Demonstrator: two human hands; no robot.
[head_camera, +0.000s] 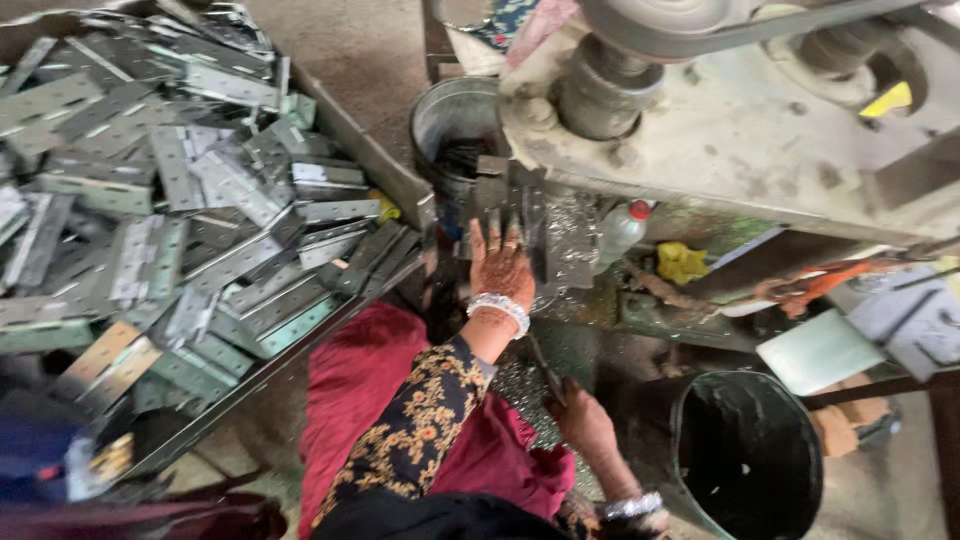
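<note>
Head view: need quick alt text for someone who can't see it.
The person's left hand presses on dark metal plates under a belt-driven machine, while the right hand rests low beside a dark bucket. A tray heaped with metal hinges sits to the left.

Grey metal hinges (180, 200), some faintly green. Left hand (500, 265): reddish-brown henna pattern, silver-white bangles (498, 308). Sleeve (415, 430) black with gold-orange floral print. Cloth (350, 390) crimson. Rag (680, 262) yellow. Bottle cap (640, 210) red. Bucket (750, 455) dark green.
</note>
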